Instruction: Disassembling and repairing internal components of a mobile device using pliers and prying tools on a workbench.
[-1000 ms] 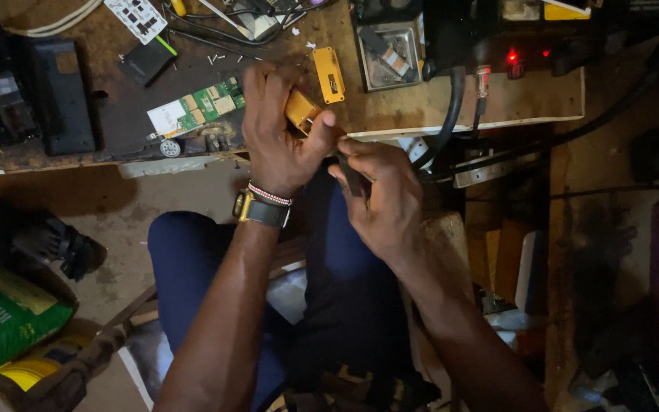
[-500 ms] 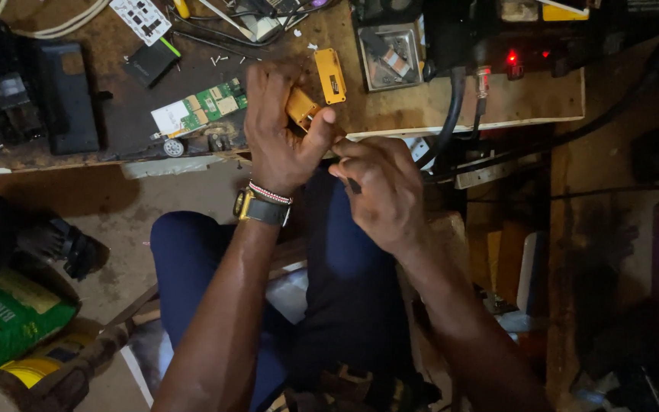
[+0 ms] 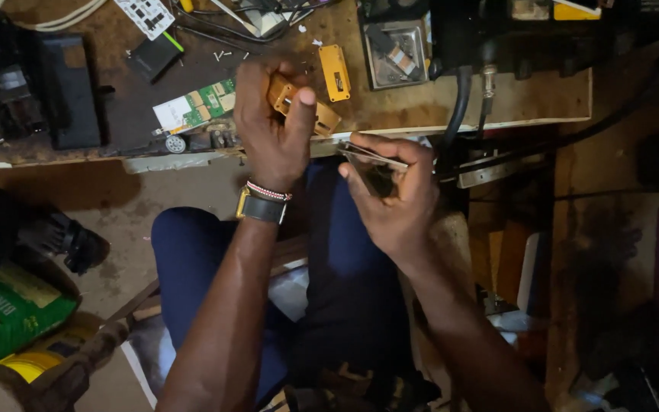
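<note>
A worn wooden tabletop [image 3: 497, 107] is seen beyond the hands, lit warmly. A dusty concrete floor [image 3: 116, 198] is seen below, left; dark clutter is seen rightward.

Matt orange plastic part [image 3: 293, 99], thin shiny metal tool [image 3: 371, 158], rough wooden bench [image 3: 528, 99]

Small orange blocky part [image 3: 290, 98] held tilted above the bench edge, thin metal tweezers [image 3: 371, 156] angled just right of it

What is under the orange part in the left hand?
Under the orange part held by the left hand lies the wooden bench, beside a green circuit board. The hand covers whatever is directly beneath.
</note>
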